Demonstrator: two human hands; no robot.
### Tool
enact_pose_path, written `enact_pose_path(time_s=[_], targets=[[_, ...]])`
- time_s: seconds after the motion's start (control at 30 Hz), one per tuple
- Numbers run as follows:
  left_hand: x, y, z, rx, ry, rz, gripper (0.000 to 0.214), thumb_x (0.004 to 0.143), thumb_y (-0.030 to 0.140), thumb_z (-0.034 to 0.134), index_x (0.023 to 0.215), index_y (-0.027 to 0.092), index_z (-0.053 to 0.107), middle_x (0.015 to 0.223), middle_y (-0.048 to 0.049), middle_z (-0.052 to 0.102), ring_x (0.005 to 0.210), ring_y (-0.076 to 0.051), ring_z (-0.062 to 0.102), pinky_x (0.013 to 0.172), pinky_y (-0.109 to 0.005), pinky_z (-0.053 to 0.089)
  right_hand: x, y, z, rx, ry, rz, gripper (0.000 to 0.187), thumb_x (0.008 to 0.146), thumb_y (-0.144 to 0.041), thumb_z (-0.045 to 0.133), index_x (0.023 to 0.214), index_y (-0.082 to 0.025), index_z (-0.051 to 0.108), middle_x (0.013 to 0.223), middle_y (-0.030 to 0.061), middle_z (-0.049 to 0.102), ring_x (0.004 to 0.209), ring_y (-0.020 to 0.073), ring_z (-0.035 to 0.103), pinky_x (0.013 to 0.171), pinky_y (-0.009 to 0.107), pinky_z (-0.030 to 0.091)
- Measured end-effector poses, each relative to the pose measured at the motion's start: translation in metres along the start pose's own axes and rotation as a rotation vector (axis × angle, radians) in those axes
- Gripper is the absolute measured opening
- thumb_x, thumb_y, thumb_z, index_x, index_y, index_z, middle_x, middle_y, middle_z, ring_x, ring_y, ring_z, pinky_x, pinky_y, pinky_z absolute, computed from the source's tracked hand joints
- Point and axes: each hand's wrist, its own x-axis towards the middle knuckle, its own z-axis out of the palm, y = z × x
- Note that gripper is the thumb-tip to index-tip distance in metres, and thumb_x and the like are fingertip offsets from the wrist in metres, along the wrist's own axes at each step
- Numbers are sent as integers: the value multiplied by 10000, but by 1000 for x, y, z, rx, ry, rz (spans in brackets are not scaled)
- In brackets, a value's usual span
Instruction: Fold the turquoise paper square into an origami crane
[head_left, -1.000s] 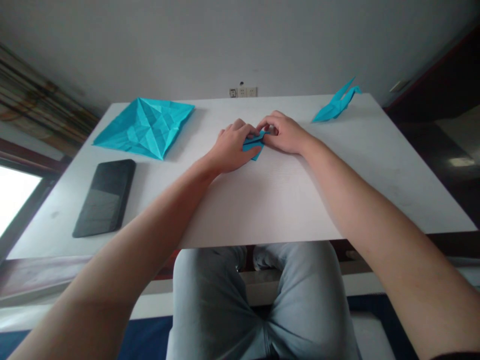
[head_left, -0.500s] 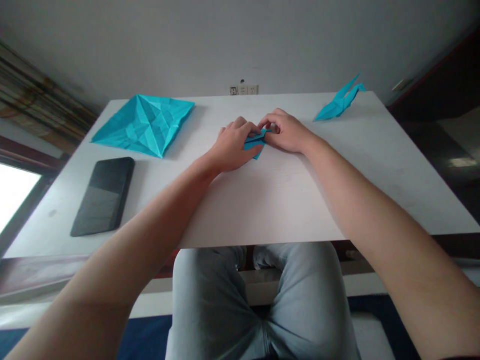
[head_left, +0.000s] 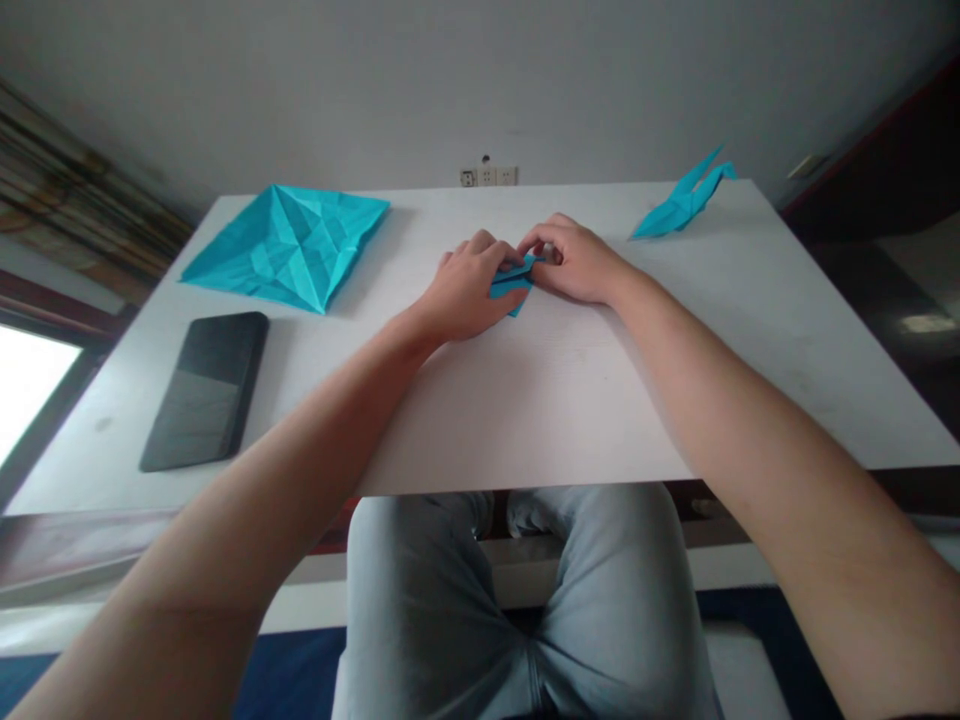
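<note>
A small folded piece of blue paper (head_left: pixel 510 286) lies on the white table (head_left: pixel 540 400), mostly hidden under my fingers. My left hand (head_left: pixel 465 290) presses down on its left part with curled fingers. My right hand (head_left: pixel 574 262) pinches its right end between thumb and fingertips. The two hands touch each other over the paper, near the middle of the far half of the table.
A large creased blue paper sheet (head_left: pixel 289 245) lies at the far left. A dark flat tablet case (head_left: pixel 201 388) rests at the left, nearer me. A folded blue paper crane (head_left: pixel 682 200) sits at the far right corner. Wall sockets (head_left: pixel 487 178) are behind the table.
Both hands have stayed on the small blue paper with only slight finger movement. The view has shifted a little.
</note>
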Motion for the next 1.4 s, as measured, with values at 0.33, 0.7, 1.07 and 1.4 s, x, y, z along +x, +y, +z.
enact_pose_path(time_s=[0.33,0.7,1.07,1.4], targets=[[0,1,-1,-33,4,-18,444,1078,337,790,1519,302,836,1597,-171,809,1519,-458,759,1312,-653,598,1,-4,0,4,7,25,229,989,-397,938,1204,-316,942,1332,110,858,1123,361,783,1050,543,673],[0,-1,0,-43,13,-19,487,1047,340,829,1534,317,848,1597,-159,809,1538,-461,758,1335,-655,592,0,-10,-3,-17,-13,55,242,980,-434,953,1203,-344,924,1332,102,871,1139,371,796,1051,545,665],[-1,-2,-3,-73,8,-13,471,1042,391,826,1512,386,846,1557,-135,817,1539,-478,735,1327,-682,601,0,-15,-6,-3,-32,69,261,998,-514,954,1202,-353,934,1303,105,882,1213,405,819,1097,581,693],[-1,0,-4,-66,-7,-23,465,1057,385,811,1521,362,842,1598,-145,809,1554,-475,733,1333,-669,596,0,-15,-5,-1,-29,67,194,998,-443,926,1159,-335,913,1323,103,882,1217,395,814,1101,570,680]])
